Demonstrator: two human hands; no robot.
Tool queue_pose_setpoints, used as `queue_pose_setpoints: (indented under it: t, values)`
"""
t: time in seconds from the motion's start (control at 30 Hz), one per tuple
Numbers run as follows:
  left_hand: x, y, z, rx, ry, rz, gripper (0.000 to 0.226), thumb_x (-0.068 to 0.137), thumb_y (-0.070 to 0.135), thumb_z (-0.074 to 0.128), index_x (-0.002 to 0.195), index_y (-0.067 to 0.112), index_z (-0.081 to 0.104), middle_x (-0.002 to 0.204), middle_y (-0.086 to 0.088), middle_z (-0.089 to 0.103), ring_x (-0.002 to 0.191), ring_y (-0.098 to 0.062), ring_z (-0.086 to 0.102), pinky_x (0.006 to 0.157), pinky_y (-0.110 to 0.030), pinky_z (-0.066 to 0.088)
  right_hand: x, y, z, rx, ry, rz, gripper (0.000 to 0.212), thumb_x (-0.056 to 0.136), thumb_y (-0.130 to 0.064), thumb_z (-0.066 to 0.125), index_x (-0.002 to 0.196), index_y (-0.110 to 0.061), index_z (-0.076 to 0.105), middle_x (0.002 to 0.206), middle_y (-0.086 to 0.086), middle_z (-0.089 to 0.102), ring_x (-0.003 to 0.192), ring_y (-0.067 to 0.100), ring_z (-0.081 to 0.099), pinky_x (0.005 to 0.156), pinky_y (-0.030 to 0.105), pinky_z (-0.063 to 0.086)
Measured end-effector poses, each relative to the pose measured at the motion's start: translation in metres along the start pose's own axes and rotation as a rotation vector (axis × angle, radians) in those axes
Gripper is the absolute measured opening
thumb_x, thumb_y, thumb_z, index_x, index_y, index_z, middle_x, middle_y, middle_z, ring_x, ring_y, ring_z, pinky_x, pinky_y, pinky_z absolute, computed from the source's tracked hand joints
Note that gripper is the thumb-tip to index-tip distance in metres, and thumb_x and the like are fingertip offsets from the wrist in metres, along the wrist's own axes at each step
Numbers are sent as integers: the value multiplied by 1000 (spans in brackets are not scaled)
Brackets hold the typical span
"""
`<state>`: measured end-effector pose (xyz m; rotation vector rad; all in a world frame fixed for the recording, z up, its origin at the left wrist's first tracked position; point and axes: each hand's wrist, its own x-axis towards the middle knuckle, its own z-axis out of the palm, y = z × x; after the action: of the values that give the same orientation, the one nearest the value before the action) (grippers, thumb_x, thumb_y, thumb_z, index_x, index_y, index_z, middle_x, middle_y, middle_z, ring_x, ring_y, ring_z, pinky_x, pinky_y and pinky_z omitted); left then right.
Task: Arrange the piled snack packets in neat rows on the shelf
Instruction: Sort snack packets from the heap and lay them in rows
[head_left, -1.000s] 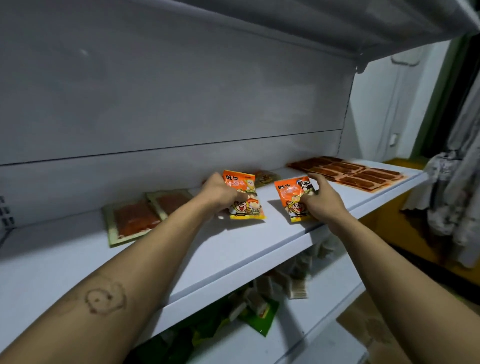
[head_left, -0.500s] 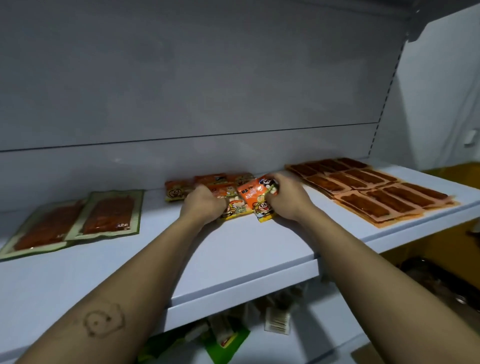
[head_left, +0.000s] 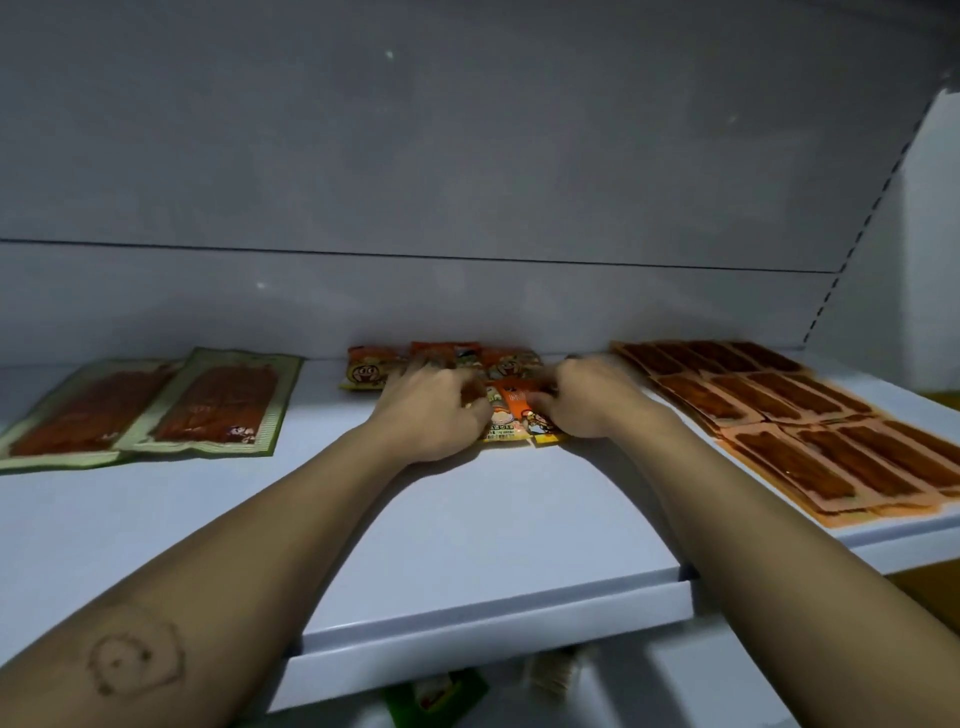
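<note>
From the head view, both arms reach onto the white shelf (head_left: 467, 545). The left hand (head_left: 436, 410) and right hand (head_left: 587, 400) have bent fingers holding the small orange snack packets (head_left: 511, 415) from each side, likely to push them together and line them up. These packets lie just in front of a back row of packets (head_left: 441, 358) by the wall. Green-edged packets (head_left: 208, 405) lie flat well to the left. Flat orange packets (head_left: 779, 415) lie in rows to the right.
</note>
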<state>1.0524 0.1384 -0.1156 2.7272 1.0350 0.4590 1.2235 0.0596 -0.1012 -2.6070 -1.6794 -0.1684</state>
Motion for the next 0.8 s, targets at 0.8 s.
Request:
queue_pose_setpoints:
  t: [0.8]
  values:
    - [67, 36, 11, 191, -456, -104, 63, 104, 54, 18, 160, 27, 9, 167, -9, 1, 153, -32, -4, 121, -47, -1, 38, 36, -2, 183, -137, -59, 46, 97, -35, 60, 141, -30, 52, 143, 4, 52, 124, 26, 51, 95, 28, 40]
